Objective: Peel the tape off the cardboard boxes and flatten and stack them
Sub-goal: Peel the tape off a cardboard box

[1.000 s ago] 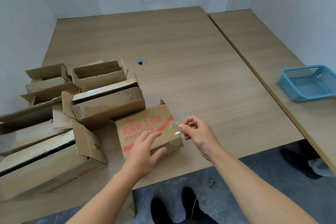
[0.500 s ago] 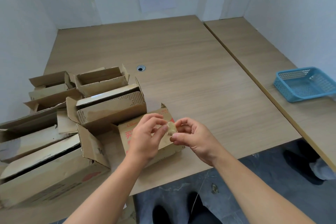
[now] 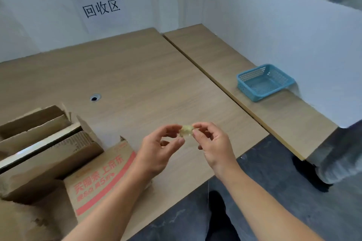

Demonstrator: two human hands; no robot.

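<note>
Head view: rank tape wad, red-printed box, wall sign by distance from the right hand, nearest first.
1. tape wad: pinched at the right hand fingertips.
2. red-printed box: on the table, lower left.
3. wall sign: on the back wall, far left.

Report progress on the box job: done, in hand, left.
Done: some tape is off, balled into a tape wad. In hand: left hand and right hand pinch that wad. Left: the red-printed box and the boxes beside it stand unflattened; no flat stack in view.
</note>
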